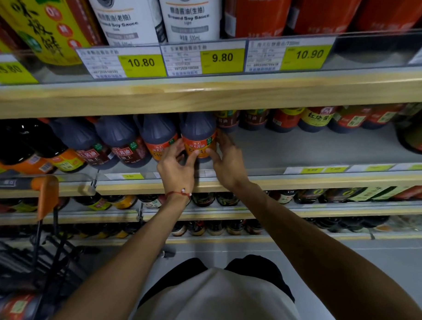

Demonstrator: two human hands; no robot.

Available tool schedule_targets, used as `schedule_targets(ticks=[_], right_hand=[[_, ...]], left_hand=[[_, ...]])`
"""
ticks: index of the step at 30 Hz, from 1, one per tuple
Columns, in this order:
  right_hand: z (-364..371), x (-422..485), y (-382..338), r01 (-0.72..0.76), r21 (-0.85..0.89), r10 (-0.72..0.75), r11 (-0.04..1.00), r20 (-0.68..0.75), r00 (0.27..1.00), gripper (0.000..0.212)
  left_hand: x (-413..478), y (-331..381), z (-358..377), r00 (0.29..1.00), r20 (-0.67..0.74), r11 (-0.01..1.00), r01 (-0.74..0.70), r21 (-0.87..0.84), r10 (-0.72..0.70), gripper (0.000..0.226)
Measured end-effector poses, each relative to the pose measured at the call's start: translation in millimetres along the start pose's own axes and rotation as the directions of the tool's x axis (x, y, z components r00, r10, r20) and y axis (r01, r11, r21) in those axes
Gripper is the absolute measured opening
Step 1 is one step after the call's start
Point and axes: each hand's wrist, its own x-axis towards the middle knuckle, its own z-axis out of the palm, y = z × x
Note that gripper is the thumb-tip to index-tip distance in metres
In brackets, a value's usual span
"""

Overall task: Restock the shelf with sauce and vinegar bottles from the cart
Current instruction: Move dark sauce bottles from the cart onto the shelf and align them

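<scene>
Head view: sauce bottle [199, 138] being settled on the middle shelf [300, 147]

**Item:** a dark, jug-shaped sauce bottle with an orange label is standing at the right end of the front row on the middle shelf. It is touching or just beside its orange-labelled neighbour [159, 137]. Bare grey deck is lying open to its right.

**Hands:** the left hand [175, 164] is curling fingers and thumb round the label's left side. The right hand [225, 157] is wrapping the right side, with fingers reaching behind. Both are gripping the one bottle.

**Hazards, as judged:**
- The bottle's top is sitting close under the upper shelf [203, 95], so any lift is risking a knock against the wood.
- A push leftward is risking a shunt into the neighbour and a rocking row.
- The clear front rail [253, 171] is running just below the hands, and a base dragged over it is likely tipping the bottle forward off the shelf.
- Releasing before the base is sitting flat is looking like the likeliest cause of a fall.

**Containers:** the bottle is showing dark liquid up to its shoulder, and its cap is hiding behind the upper shelf. The row-mates are looking equally full. The cart [48, 249] at lower left, with its orange handle [47, 194], is holding red-labelled goods [14, 308] that are too blurred for counting.
</scene>
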Motion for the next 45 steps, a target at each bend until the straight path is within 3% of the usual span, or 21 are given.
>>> schedule_targets(ticks=[6,10,14,17,31,37,45], right_hand=[[-16,-20,-15,0.008,-0.228,-0.014,0.974,-0.026,1.0,0.047],[-33,-37,-27,0.054,-0.425,-0.051,0.904,0.019,0.999,0.038],[-41,-53,-43,0.141,-0.58,-0.116,0.802,0.081,0.99,0.045],[-46,-65,-52,0.227,-0.616,-0.154,0.755,0.17,0.973,0.052],[6,-160,-105,0.641,-0.519,-0.375,0.565,0.531,0.76,0.048],[46,-237,-139,0.765,-0.348,-0.546,0.542,0.546,0.635,0.037],[101,-371,-196,0.853,-0.186,-0.616,0.487,0.619,0.487,0.037]], left_hand=[[-10,8,-16,0.997,0.064,0.997,-0.035,0.068,0.03,0.043],[-20,22,-40,0.972,0.202,0.948,-0.169,0.27,0.115,0.042],[-31,32,-67,0.922,0.343,0.764,-0.349,0.542,0.178,0.048],[-48,40,-86,0.918,0.381,0.607,-0.368,0.705,0.114,0.051],[-173,28,-212,0.972,0.226,0.377,-0.184,0.908,-0.07,0.061],[-261,25,-291,0.981,0.109,0.364,-0.043,0.93,-0.164,0.063],[-393,35,-409,0.968,-0.112,0.283,0.174,0.943,-0.223,0.06]])
